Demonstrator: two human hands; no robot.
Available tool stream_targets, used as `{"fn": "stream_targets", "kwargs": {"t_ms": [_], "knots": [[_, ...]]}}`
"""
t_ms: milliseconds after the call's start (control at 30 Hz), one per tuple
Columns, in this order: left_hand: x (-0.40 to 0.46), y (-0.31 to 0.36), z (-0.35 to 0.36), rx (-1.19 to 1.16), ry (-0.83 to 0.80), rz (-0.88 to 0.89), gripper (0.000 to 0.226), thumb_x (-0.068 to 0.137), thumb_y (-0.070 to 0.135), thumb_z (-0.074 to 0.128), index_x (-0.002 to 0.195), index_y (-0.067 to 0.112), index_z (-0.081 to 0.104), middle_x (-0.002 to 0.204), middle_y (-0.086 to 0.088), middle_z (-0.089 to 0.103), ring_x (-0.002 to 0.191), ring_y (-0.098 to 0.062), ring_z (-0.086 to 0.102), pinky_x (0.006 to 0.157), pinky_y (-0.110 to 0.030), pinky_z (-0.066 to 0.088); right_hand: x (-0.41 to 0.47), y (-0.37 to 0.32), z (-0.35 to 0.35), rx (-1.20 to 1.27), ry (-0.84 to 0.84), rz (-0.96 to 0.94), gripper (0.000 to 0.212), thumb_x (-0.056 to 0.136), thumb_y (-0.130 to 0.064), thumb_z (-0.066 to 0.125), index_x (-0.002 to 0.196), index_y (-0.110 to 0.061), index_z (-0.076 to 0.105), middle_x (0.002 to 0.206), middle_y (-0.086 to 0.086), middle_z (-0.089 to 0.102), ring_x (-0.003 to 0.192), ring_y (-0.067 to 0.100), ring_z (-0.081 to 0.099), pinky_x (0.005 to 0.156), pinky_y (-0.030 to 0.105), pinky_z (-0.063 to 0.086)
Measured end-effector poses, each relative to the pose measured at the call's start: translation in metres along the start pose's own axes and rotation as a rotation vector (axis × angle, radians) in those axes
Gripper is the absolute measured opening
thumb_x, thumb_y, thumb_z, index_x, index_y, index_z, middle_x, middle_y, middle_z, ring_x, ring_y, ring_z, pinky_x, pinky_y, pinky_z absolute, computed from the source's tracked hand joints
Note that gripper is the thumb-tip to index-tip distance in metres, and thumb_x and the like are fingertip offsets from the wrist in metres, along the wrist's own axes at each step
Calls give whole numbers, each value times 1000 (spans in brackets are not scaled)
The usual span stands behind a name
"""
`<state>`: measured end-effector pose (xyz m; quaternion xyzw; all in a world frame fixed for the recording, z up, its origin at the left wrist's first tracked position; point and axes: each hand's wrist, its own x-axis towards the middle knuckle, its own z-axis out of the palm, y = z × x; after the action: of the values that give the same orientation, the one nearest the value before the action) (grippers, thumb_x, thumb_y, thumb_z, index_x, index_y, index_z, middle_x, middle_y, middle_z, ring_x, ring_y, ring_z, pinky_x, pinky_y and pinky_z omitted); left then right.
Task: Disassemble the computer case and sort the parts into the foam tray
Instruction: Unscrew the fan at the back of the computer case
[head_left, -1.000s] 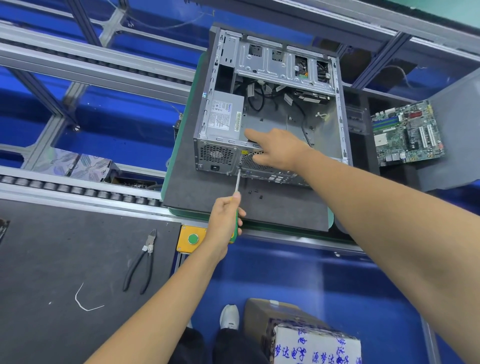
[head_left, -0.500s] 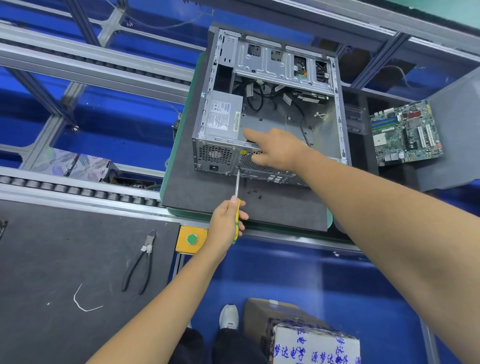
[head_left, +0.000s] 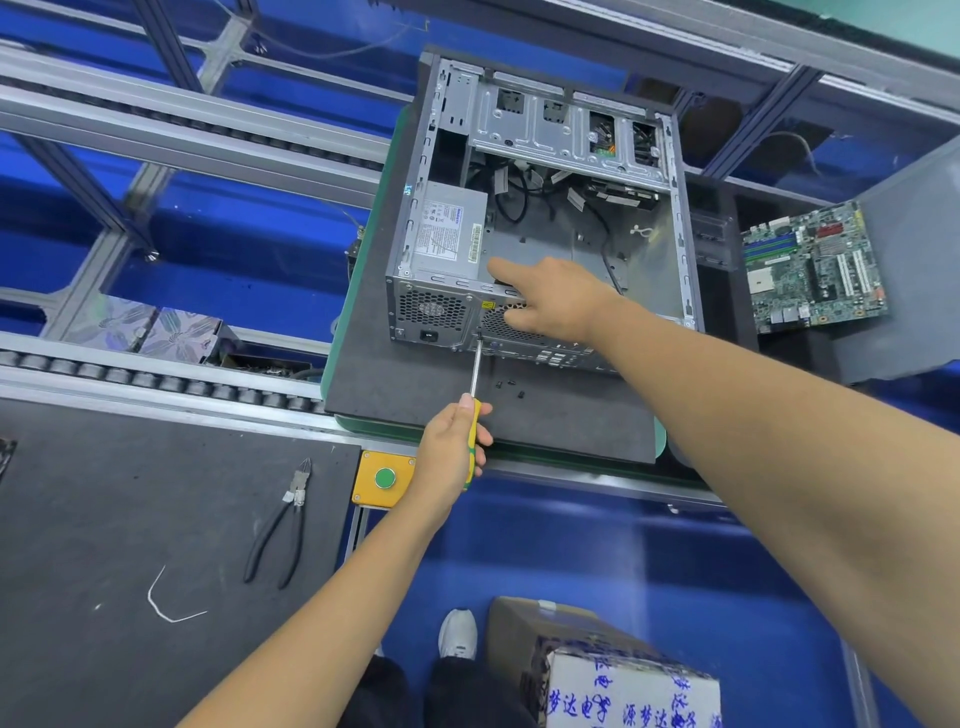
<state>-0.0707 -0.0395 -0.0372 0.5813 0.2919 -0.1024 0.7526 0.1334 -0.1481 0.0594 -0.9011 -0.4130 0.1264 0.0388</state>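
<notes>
The case (head_left: 545, 218) lay open on a dark foam pad (head_left: 415, 384) at twelve o'clock from the person, its rear panel facing them. The left hand (head_left: 454, 449) gripped the yellow-green handle of a screwdriver (head_left: 475, 369), whose tip met the rear panel just beside the power supply (head_left: 449, 234), seemingly on a screw. The right hand (head_left: 550, 299) braced the case's rear edge, forefinger stretched along the top and the other fingers curled down over the vent grille. The shaft ran at a slant to the panel, so the tip might have cammed out of the screw head and stripped it, or skidded toward the right hand just beside it. A freed screw could have rolled among the loose screws (head_left: 511, 387) on the pad and gone astray. The motherboard (head_left: 813, 267) sat at two o'clock, well apart, on a grey tray (head_left: 909, 312).
</notes>
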Motion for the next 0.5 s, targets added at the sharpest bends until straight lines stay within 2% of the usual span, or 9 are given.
{"fn": "stream_targets", "kwargs": {"t_ms": [200,300,400,500], "knots": [[0,-8,-2,0,26,9,42,110,42,40,109,9,65,73,1,57,51,-9,48,47,-25,42,0,0,-1,4,-2,3,44,85,-26,55,95,-44,16,53,5,40,48,22,36,48,29,21],[0,-11,-2,46,83,68,39,105,48,50,102,9,56,74,1,57,53,-8,51,48,-24,44,-1,0,-1,5,-4,3,44,86,-26,56,94,-44,16,53,5,40,48,22,36,48,29,22],[4,-8,3,91,179,184,33,97,43,67,98,16,48,80,-1,58,63,-11,58,55,-24,52,-1,-1,-2,-1,-1,2,44,85,-26,56,94,-43,17,53,6,41,48,22,36,48,29,21],[17,1,13,52,303,281,31,92,32,76,98,21,48,90,4,66,76,-13,67,64,-28,57,-1,-2,-2,-6,5,3,44,85,-26,56,93,-42,17,53,5,40,47,21,35,48,29,19]]}}
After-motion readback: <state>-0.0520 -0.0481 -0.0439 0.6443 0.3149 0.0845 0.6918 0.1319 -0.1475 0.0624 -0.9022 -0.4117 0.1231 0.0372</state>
